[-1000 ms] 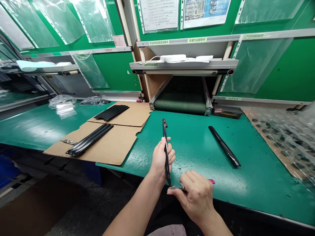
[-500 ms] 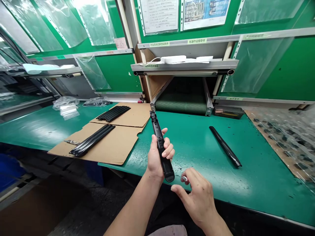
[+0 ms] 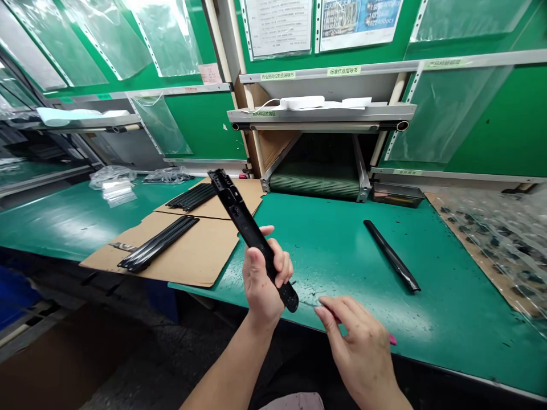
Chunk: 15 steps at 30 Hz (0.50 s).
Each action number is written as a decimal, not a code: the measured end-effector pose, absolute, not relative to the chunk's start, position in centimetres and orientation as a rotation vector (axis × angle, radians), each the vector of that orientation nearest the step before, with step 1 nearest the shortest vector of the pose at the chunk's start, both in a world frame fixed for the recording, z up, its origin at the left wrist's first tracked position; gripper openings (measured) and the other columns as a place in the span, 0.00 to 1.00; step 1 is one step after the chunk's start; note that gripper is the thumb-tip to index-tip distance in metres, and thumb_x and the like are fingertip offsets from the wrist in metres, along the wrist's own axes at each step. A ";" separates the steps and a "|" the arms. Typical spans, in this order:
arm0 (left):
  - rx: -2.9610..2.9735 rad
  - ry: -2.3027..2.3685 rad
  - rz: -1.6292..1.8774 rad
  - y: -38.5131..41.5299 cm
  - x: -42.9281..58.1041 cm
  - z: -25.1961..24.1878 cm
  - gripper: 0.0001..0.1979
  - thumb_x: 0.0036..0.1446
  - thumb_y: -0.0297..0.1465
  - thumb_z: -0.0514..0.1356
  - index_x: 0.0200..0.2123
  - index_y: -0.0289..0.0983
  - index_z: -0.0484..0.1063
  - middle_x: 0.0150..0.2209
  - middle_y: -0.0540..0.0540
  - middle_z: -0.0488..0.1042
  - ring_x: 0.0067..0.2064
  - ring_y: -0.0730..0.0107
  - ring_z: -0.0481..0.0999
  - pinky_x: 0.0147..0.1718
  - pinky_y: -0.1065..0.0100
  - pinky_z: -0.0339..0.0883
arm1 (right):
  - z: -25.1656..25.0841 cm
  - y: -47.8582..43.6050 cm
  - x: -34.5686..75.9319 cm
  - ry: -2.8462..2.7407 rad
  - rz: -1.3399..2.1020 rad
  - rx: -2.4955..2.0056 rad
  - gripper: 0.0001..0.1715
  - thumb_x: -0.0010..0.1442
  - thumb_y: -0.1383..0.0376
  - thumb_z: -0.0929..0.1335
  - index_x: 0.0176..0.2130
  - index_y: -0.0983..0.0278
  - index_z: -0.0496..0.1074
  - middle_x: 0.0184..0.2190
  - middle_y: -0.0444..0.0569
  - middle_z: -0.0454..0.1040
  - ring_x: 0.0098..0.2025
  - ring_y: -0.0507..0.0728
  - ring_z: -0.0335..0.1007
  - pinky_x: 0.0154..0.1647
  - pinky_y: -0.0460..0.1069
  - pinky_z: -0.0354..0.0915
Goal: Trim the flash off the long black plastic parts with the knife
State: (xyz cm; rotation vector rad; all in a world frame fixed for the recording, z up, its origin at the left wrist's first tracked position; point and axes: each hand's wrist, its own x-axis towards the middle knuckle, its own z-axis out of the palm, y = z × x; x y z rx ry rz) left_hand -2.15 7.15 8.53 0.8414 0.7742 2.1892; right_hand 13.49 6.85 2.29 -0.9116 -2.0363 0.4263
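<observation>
Left hand (image 3: 262, 279): fingers clenched around long black plastic bar (image 3: 243, 225), tilted above green bench mat (image 3: 342, 245).
Right hand (image 3: 359, 347): fingers grasping pink-handled metal-tipped tool (image 3: 392, 340), over mat's front edge.
Surface: brown cardboard sheets (image 3: 205, 262) left of mat.

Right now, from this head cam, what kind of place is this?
Looks like a factory assembly line station: a green-topped workbench, a conveyor belt behind it, and posted work instruction sheets above, with black plastic bars laid out on cardboard.
</observation>
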 end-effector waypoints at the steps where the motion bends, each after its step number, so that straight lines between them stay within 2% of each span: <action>1: 0.892 0.809 2.200 6.9 -2.0 8.5 0.19 0.62 0.48 0.57 0.48 0.41 0.69 0.24 0.55 0.59 0.17 0.83 0.54 0.19 0.74 0.53 | 2.5 7.0 13.6 -2.020 0.396 -0.914 0.12 0.70 0.57 0.63 0.43 0.59 0.74 0.34 0.44 0.75 0.34 0.54 0.70 0.35 0.48 0.59; 6: 1.245 0.879 2.221 6.5 -1.4 7.3 0.20 0.64 0.47 0.54 0.51 0.40 0.68 0.23 0.54 0.59 0.19 0.81 0.54 0.20 0.73 0.52 | 4.1 7.2 13.3 -2.094 0.283 -0.904 0.12 0.70 0.58 0.64 0.40 0.60 0.74 0.32 0.43 0.75 0.33 0.54 0.70 0.35 0.49 0.57; 15: 1.480 1.010 2.139 6.0 -1.6 6.3 0.19 0.66 0.43 0.52 0.55 0.41 0.67 0.30 0.50 0.62 0.23 0.78 0.56 0.22 0.70 0.54 | 6.5 6.9 13.0 -2.243 0.014 -0.928 0.20 0.72 0.59 0.58 0.34 0.61 0.73 0.25 0.45 0.69 0.28 0.56 0.62 0.30 0.52 0.47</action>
